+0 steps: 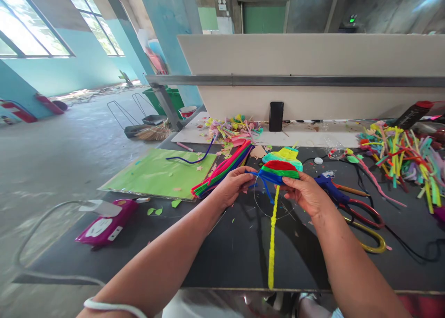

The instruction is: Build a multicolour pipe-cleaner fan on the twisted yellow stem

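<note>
In the head view, my right hand [303, 192] grips the right edge of a flat pipe-cleaner piece [281, 172] with red, green and blue bands. My left hand [239, 181] is closed in a pinch on a blue pipe cleaner [267, 190] at the piece's left end. One length of that blue hangs down loosely. Below the piece, a yellow fuzzy strip [273, 237] runs to the table's front edge. Just behind it shows a yellow and turquoise fuzzy shape [287, 155]. A thin clear ring [260, 206] lies under my hands.
Pipe-cleaner bundle [222, 169], green sheet [160, 172] and purple corded box [107, 223] are on the left. Scissors [366, 211], a blue-handled tool [332, 189] and a pipe-cleaner heap [399, 155] lie right. A black phone [276, 116] stands against the white board [236, 102].
</note>
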The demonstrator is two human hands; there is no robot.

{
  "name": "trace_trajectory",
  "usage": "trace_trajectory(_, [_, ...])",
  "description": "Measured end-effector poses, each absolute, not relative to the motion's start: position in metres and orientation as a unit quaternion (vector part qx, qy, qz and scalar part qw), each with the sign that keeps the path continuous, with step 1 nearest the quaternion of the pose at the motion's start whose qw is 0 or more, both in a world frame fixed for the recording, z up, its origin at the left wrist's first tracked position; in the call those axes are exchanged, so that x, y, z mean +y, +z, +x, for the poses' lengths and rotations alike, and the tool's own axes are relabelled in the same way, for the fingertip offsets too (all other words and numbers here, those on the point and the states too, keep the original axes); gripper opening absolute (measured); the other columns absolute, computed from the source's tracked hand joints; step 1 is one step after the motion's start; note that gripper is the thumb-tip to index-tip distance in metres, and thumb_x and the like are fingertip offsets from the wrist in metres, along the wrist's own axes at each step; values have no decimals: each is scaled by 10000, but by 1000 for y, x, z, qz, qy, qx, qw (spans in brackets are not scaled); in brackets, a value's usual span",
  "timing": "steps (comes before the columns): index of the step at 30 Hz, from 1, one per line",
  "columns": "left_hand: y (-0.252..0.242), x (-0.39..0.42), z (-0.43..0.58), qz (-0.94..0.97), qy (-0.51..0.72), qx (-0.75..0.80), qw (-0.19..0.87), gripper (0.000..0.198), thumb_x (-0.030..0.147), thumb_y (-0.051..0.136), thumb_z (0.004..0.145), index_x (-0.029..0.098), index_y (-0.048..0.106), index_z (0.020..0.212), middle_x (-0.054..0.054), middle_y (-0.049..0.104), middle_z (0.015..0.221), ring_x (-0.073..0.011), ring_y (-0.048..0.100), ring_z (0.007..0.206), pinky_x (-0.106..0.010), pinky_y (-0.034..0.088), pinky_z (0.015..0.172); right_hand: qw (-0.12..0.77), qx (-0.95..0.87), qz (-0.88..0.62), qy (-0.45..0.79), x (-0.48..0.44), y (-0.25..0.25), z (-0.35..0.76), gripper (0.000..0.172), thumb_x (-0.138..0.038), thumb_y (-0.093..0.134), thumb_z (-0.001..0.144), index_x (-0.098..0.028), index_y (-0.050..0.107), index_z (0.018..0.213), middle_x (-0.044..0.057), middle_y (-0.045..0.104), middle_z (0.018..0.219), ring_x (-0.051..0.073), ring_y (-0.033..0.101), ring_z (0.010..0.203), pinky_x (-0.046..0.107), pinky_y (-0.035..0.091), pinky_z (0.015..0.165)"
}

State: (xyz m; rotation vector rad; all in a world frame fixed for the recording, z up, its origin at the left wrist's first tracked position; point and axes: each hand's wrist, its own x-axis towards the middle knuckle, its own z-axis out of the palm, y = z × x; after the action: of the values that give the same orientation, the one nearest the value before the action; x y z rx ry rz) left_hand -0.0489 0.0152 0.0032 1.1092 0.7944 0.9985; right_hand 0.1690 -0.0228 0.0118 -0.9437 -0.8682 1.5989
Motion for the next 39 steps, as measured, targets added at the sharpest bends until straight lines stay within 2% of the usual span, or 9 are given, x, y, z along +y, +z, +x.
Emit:
trace_trajectory(7, [7,17,-49,561,409,424,581,334,355,699,651,130,692,896,7,584,553,-83,494,455,-196,394,446,530,-356,-394,661,-23,13,169,299,-170,755,645,-181,662,929,39,718,803,167,690,676,156,497,410])
trace_trajectory(12, [10,17,-49,646,370,473,471,355,401,686,645,144,737,885,-25,703,714,-159,610,607,-236,471,528,536,-361,-397,652,-23,14,171,290,-183,746,660,-182,658,937,47,725,786,164,691,664,142,468,391])
trace_trajectory(20, [13,12,-52,693,401,505,321,266,356,636,725,267,733,956,6,722,954,-218,643,898,-250,497,706,505,-320,-376,708,-27,19,169,278,-149,740,662,-192,653,922,30,721,747,142,684,619,132,465,389])
trace_trajectory(25, [10,11,-51,663,470,478,332,270,289,657,724,276,723,985,-11,712,986,-239,625,951,-262,492,703,458,-349,-342,743,-32,18,166,302,-171,760,649,-191,656,932,29,709,748,140,673,603,125,414,346])
trace_trajectory(28, [8,12,-49,650,488,456,362,274,256,670,705,263,723,974,-25,703,998,-229,630,901,-254,489,654,421,-386,-318,757,-35,18,165,335,-183,765,648,-187,651,963,30,698,738,140,657,563,127,355,315])
trace_trajectory(30, [9,12,-48,646,501,442,368,292,241,672,697,245,717,985,-31,694,1011,-209,626,862,-241,482,638,405,-399,-318,759,-36,19,165,327,-185,764,650,-177,653,957,32,695,723,146,657,569,135,368,334])
trace_trajectory(32, [11,13,-48,654,504,431,365,345,237,667,700,226,692,1044,-33,684,1004,-185,613,813,-234,473,645,428,-395,-320,747,-35,21,166,284,-184,765,644,-174,664,909,24,689,693,146,655,581,141,386,355])
trace_trajectory(35, [13,15,-52,680,489,432,336,424,223,668,700,214,652,1123,-20,673,886,-151,578,724,-233,453,675,524,-353,-319,707,-33,23,170,202,-184,764,635,-190,674,815,5,681,652,130,643,573,145,391,370])
trace_trajectory(39, [12,20,-58,735,443,421,292,296,208,644,722,232,704,1011,-35,682,892,-183,594,845,-260,419,828,612,-329,-306,651,-31,27,177,161,-199,740,655,-206,677,803,11,694,704,113,623,586,159,403,399])
